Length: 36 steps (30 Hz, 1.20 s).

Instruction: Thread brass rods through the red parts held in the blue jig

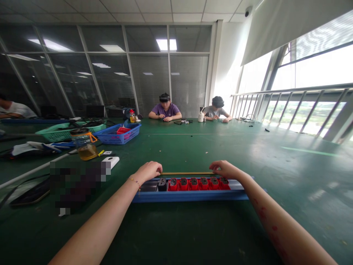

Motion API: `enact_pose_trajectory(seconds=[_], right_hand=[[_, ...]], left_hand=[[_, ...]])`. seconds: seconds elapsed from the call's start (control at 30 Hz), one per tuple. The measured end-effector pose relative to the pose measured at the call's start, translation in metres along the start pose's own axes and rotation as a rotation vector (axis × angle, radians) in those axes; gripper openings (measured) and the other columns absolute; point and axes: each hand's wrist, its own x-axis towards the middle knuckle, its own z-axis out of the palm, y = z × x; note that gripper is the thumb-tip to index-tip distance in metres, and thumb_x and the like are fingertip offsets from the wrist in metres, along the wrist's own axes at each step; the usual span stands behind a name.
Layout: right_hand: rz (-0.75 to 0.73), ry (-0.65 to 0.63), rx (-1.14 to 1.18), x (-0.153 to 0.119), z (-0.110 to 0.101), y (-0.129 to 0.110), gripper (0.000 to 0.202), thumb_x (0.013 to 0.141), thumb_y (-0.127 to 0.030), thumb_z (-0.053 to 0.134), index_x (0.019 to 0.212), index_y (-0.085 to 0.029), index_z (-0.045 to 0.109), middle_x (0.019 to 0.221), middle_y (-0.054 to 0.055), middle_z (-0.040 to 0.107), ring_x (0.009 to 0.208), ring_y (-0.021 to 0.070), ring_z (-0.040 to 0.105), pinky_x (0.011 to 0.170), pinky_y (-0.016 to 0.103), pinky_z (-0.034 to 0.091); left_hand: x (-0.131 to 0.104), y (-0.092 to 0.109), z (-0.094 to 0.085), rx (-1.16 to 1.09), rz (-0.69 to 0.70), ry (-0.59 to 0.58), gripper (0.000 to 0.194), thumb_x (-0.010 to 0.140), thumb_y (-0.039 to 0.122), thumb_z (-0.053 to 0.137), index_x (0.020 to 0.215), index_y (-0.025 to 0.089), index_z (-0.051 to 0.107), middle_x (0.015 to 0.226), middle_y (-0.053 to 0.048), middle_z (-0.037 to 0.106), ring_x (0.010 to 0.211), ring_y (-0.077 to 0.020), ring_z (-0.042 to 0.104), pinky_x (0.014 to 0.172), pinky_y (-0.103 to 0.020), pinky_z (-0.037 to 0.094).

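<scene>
A thin yellow strip (186, 173) stretches sideways just beyond a long blue tray (190, 197). At its left end, my left hand (147, 171) has its fingers closed on the strip. My right hand (226, 170) pinches the other end with bent fingers. Both wrists lie over the ends of the tray. Inside the tray stands a row of several red blocks with dark tops (194, 184), with one black block (162, 185) at the left of the row. Whether the strip touches the tray's far edge I cannot tell.
A blue basket (117, 139) with a red container, a green basket (52, 137), a jar of amber liquid (87, 150), a white device (113, 160) and a phone (30, 195) lie to the left. Two people sit across the green table (176, 151); another is far left.
</scene>
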Motion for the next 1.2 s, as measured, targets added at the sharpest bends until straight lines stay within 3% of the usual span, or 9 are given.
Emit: enact_pose_trajectory(seconds=[0.17, 0.4, 0.5, 0.6, 0.8, 1.0, 1.1, 1.2], right_hand=[[0.079, -0.03, -0.021, -0.002, 0.0, 0.014, 0.028, 0.074, -0.025, 0.053, 0.1, -0.019, 0.064, 0.095, 0.006, 0.067, 0.084, 0.0208, 0.062, 0.074, 0.028, 0.048], [0.111, -0.062, 0.015, -0.005, 0.0, 0.017, 0.032, 0.075, -0.019, 0.049, 0.104, -0.02, 0.063, 0.1, 0.005, 0.066, 0.09, 0.02, 0.06, 0.077, 0.026, 0.047], [0.132, -0.055, 0.044, -0.005, -0.001, 0.016, 0.032, 0.076, -0.019, 0.049, 0.105, -0.023, 0.062, 0.1, 0.004, 0.066, 0.093, 0.02, 0.059, 0.078, 0.026, 0.047], [0.174, -0.035, 0.077, -0.006, -0.003, 0.019, 0.031, 0.077, -0.02, 0.049, 0.106, -0.023, 0.061, 0.101, 0.004, 0.065, 0.094, 0.0204, 0.058, 0.079, 0.026, 0.046], [0.278, 0.002, 0.182, -0.005, -0.003, 0.028, 0.03, 0.082, -0.024, 0.046, 0.109, -0.017, 0.058, 0.098, 0.008, 0.066, 0.085, 0.0193, 0.061, 0.076, 0.027, 0.047], [0.353, 0.114, 0.348, -0.006, -0.009, 0.015, 0.047, 0.09, -0.042, 0.025, 0.121, -0.012, 0.044, 0.114, 0.015, 0.057, 0.089, 0.019, 0.061, 0.078, 0.028, 0.045], [0.35, 0.157, 0.446, -0.007, -0.013, 0.004, 0.053, 0.089, -0.052, 0.018, 0.123, -0.017, 0.041, 0.12, 0.012, 0.054, 0.096, 0.0193, 0.059, 0.078, 0.03, 0.045], [0.274, 0.217, 0.701, -0.006, -0.014, -0.005, 0.052, 0.087, -0.057, 0.023, 0.118, -0.023, 0.047, 0.118, 0.008, 0.056, 0.101, 0.0192, 0.056, 0.078, 0.029, 0.044]], left_hand=[[0.003, 0.004, -0.002, 0.018, 0.04, -0.045, 0.02, 0.065, 0.014, 0.055, 0.078, 0.025, 0.065, 0.078, 0.001, 0.066, 0.071, -0.0133, 0.059, 0.06, -0.019, 0.04], [0.004, 0.004, 0.0, 0.05, 0.031, -0.034, 0.019, 0.059, 0.013, 0.054, 0.073, 0.023, 0.063, 0.078, 0.0, 0.064, 0.07, -0.0141, 0.057, 0.059, -0.02, 0.04], [0.0, 0.005, 0.0, 0.071, 0.024, 0.014, 0.015, 0.066, 0.019, 0.049, 0.069, 0.021, 0.063, 0.083, -0.003, 0.061, 0.074, -0.016, 0.057, 0.062, -0.022, 0.04], [-0.003, 0.007, -0.001, 0.081, 0.016, 0.043, 0.023, 0.072, 0.023, 0.041, 0.064, 0.02, 0.062, 0.084, -0.005, 0.059, 0.073, -0.017, 0.056, 0.063, -0.024, 0.04], [-0.004, 0.008, -0.003, 0.066, -0.011, 0.054, 0.025, 0.076, 0.022, 0.034, 0.067, 0.022, 0.058, 0.076, -0.003, 0.061, 0.069, -0.0169, 0.055, 0.061, -0.025, 0.036], [-0.007, 0.011, -0.004, 0.031, -0.018, 0.075, 0.027, 0.08, 0.023, 0.029, 0.073, 0.023, 0.055, 0.073, 0.0, 0.062, 0.065, -0.0153, 0.055, 0.058, -0.023, 0.034], [-0.008, 0.015, -0.006, -0.009, 0.007, 0.11, 0.027, 0.081, 0.023, 0.029, 0.076, 0.024, 0.055, 0.077, 0.001, 0.063, 0.069, -0.0149, 0.056, 0.06, -0.023, 0.035], [-0.01, 0.019, -0.008, -0.055, 0.043, 0.154, 0.028, 0.082, 0.025, 0.029, 0.078, 0.024, 0.057, 0.079, 0.002, 0.063, 0.071, -0.015, 0.057, 0.061, -0.023, 0.036]])
